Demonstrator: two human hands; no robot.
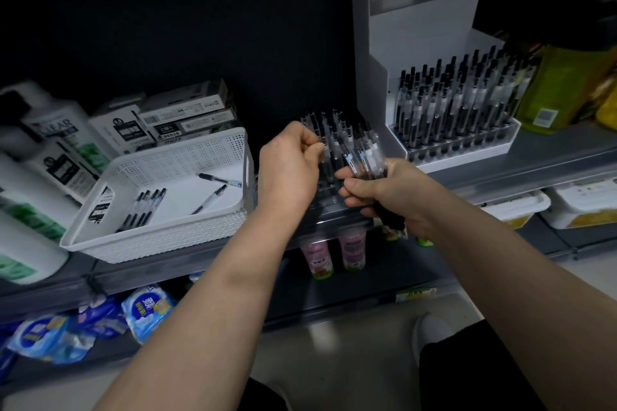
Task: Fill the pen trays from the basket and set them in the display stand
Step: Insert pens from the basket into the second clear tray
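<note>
Looking at the clear pen tray (329, 173) parked right at the front lip of the shelf (551, 150), white basket (160, 160) at 9 o'clock of it and the display stand (417, 53) at 2 o'clock; got the left hand (290, 163) pinching 1 pen down into a slot on the tray's left side, and the right hand (384, 190) clenched round a fat bundle of pens (364, 157) just over the tray's 3 o'clock edge.

Biggest worry: losing that bundle; too many slick barrels in 1 fist, held tilted, so easy to let 1 or 2 slide out and drop past the shelf lip onto the bottles (352, 250) below. Next worry: knocking the pens already standing in the tray; both wrists crowded over it, so easy to rake a row over on a careless pull-back, or shove the whole tray off the front. Also worth seating each pen fully, or else risking a leaner fouling its neighbours; cannot tell slot depth from here, too dark.

About 6 loose pens (143, 207) lying in the basket, so not done filling; 1 full tray (460, 140) already in the stand's lower tier, upper tier looking bare; probably a lift over those standing pens to come, with plenty of chance to clip them.
</note>
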